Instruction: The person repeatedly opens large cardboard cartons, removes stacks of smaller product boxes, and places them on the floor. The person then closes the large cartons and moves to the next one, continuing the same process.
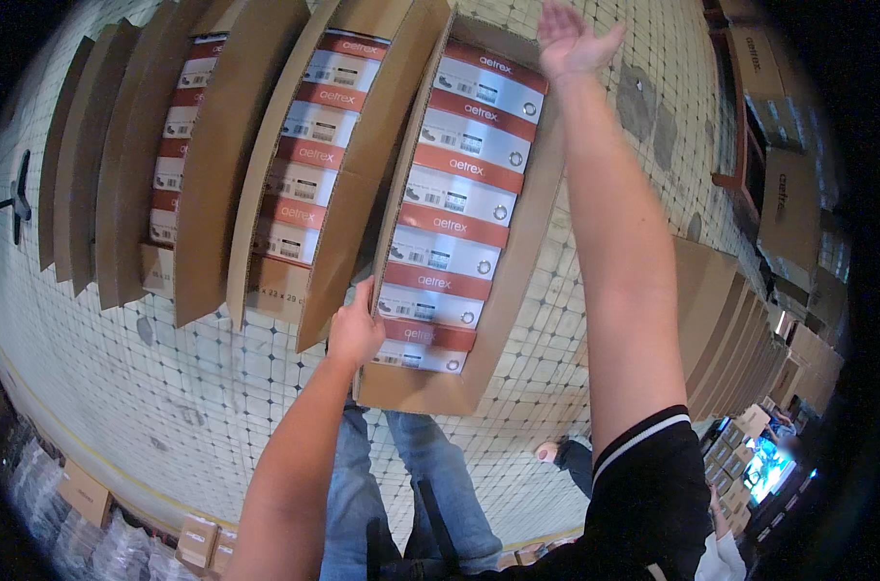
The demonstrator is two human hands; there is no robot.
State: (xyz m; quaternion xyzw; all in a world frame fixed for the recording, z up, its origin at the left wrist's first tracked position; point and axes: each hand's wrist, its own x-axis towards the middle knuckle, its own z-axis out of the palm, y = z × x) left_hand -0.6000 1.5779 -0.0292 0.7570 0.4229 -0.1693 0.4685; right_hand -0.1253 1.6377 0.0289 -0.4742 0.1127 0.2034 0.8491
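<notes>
Directly before me stands an open-topped cardboard carton (416, 390), holding a row of several white shoe boxes (456, 197) with orange-red bands. At its near left edge, my left hand (357, 329) is closed around the cardboard wall. My right hand (577, 44) is stretched out beyond the carton's far right corner, palm showing and fingers spread, with nothing in it. Right of the shoe boxes, the carton's inner side wall shows. Close by on the left is another open carton (275, 296) with similar shoe boxes inside.
Further left are more open cartons (121, 194) with raised flaps. A tiled floor (237, 378) lies beneath. On the right are stacked cartons (787, 208) and a row of brown cardboard (716, 329). Another person's foot (547, 452) shows near my right arm; a lit screen (769, 470) is at lower right.
</notes>
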